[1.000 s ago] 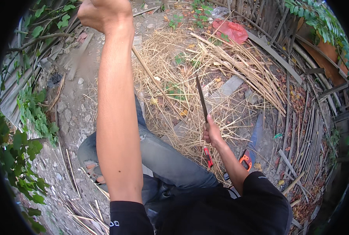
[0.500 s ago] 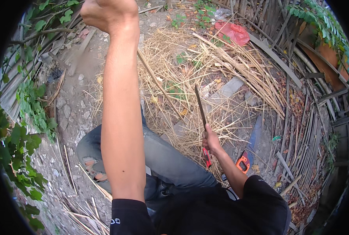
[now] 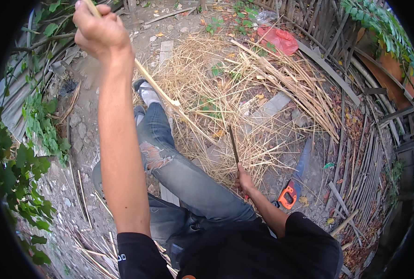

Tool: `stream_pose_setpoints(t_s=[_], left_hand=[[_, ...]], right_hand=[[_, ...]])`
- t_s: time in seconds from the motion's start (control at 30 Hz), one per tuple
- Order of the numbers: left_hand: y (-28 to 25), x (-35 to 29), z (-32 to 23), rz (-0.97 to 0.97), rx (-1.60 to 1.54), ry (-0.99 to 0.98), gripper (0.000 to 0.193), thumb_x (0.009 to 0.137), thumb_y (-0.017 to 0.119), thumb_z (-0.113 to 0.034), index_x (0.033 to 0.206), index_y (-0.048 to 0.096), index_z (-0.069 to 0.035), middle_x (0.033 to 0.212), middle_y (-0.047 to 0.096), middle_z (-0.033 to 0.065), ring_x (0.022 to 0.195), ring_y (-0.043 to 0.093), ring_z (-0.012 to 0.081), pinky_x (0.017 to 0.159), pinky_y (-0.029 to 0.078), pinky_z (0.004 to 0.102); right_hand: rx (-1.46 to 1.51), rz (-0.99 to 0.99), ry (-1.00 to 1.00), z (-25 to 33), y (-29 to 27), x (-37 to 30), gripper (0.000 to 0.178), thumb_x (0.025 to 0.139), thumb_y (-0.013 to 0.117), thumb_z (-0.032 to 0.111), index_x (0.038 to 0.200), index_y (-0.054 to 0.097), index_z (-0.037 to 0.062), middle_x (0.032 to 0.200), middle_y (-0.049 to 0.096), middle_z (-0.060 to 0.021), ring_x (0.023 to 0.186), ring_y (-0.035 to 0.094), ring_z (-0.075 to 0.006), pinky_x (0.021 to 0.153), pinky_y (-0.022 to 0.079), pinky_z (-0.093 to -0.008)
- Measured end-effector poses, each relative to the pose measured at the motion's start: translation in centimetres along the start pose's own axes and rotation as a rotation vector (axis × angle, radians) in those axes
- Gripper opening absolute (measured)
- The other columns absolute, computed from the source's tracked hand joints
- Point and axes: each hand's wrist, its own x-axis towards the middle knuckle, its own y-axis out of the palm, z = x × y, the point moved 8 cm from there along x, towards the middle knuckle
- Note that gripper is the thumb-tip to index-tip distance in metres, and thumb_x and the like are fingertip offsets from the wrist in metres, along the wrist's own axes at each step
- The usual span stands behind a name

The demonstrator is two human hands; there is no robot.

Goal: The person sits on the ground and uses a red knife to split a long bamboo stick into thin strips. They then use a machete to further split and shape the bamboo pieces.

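My left hand [image 3: 101, 33] is raised at the upper left, its fingers wrapped round one end of a long, pale bamboo strip [image 3: 153, 84]. From there the strip slants down to the right, across the straw-coloured shavings, with a small notch or raised sliver midway. Low in the middle, my right hand [image 3: 244, 180] is closed round a long, dark-bladed knife [image 3: 233, 143], its blade pointing away from me. The blade stands apart from the strip's lower end. My fingers hide the knife's grip, and a bit of red shows just below them.
A handsaw [image 3: 301, 162] with an orange handle lies on the right. Behind the shavings [image 3: 193, 56] are a bundle of split strips [image 3: 304, 90] and a red plastic bag [image 3: 279, 40]. My bent leg [image 3: 188, 186] is in front; vines [image 3: 26, 186] and a stick fence [image 3: 309, 14] border the ground.
My left hand has moved left and toward me, bringing its grip on the strip into sight. My right hand has drawn slightly down and left with the knife. My legs and shoe now show more.
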Motion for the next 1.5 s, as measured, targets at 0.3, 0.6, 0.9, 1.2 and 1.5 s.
stream_pose_setpoints(t_s=[0.3,0.6,0.9,1.2,1.5], left_hand=[[-8.4,2.7,-4.1,0.403,-0.416,-0.200,0.049,0.102,0.038,-0.054,0.078,0.044,-0.011,0.057,0.032,-0.0043,0.046,0.028,0.0090,0.042,0.024,0.0249],[-10.1,3.0,-4.4,0.275,-0.538,-0.192,0.056,0.100,0.040,-0.063,0.075,0.042,-0.013,0.055,0.029,-0.0038,0.047,0.027,0.0109,0.043,0.022,0.0278],[-4.9,-0.7,-4.3,0.287,-0.553,-0.166,0.051,0.100,0.045,-0.056,0.074,0.042,-0.013,0.058,0.034,-0.0024,0.049,0.031,0.0121,0.046,0.026,0.0270],[-0.8,0.2,-7.2,0.387,-0.521,-0.094,0.048,0.100,0.049,-0.051,0.074,0.045,-0.011,0.061,0.037,-0.0004,0.051,0.034,0.0135,0.048,0.026,0.0279],[4.1,-3.4,-4.8,0.365,-0.438,-0.163,0.053,0.103,0.051,-0.054,0.069,0.047,-0.013,0.056,0.038,-0.0016,0.047,0.035,0.0100,0.044,0.027,0.0268]], right_hand=[[0.336,0.069,-0.414,13.4,0.8,-0.9,0.041,0.098,0.072,0.027,0.072,0.042,0.0173,0.055,0.034,0.0071,0.044,0.033,-0.0075,0.042,0.029,-0.0275],[0.287,0.125,-0.628,18.7,9.5,-7.9,0.029,0.095,0.078,0.020,0.079,0.055,0.0128,0.069,0.057,-0.0009,0.058,0.058,-0.0119,0.056,0.049,-0.0292],[0.212,0.320,-0.634,22.6,14.0,-12.6,0.027,0.099,0.073,0.022,0.081,0.057,0.0099,0.095,0.074,-0.0146,0.062,0.066,-0.0140,0.057,0.052,-0.0286],[0.307,0.168,-0.551,18.9,8.5,-9.9,0.024,0.097,0.073,0.018,0.083,0.055,0.0103,0.084,0.069,-0.0098,0.057,0.064,-0.0150,0.049,0.049,-0.0300],[0.450,0.018,-0.479,17.7,4.3,-9.7,0.027,0.099,0.070,0.022,0.087,0.049,0.0104,0.063,0.053,-0.0032,0.045,0.048,-0.0148,0.045,0.040,-0.0311]])
